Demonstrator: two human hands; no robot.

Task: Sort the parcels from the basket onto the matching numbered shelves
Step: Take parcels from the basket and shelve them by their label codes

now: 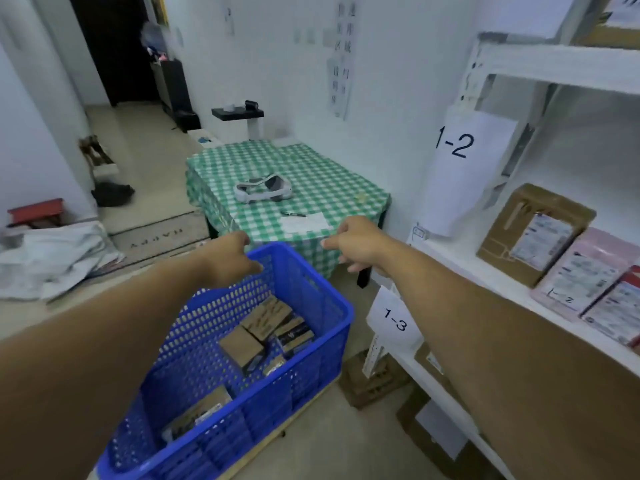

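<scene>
A blue perforated basket [311,299] stands on the floor in front of me, holding several small brown and dark parcels [266,317]. My left hand [232,258] hangs over the basket's far left corner, fingers loosely curled, holding nothing. My right hand [356,244] is stretched out beyond the basket's far right corner, fingers relaxed and empty. On the right is a white shelf unit [568,64] with paper labels 1-2 [455,145] and 1-3 [394,320]. A brown box [533,233] and pink-wrapped parcels [585,271] sit on the 1-2 shelf.
A low table with a green checked cloth [311,174] stands just beyond the basket, carrying a headset, a pen and a paper slip. Cardboard boxes [374,379] lie under the lower shelf. Crumpled grey sacks [52,261] lie on the floor at left.
</scene>
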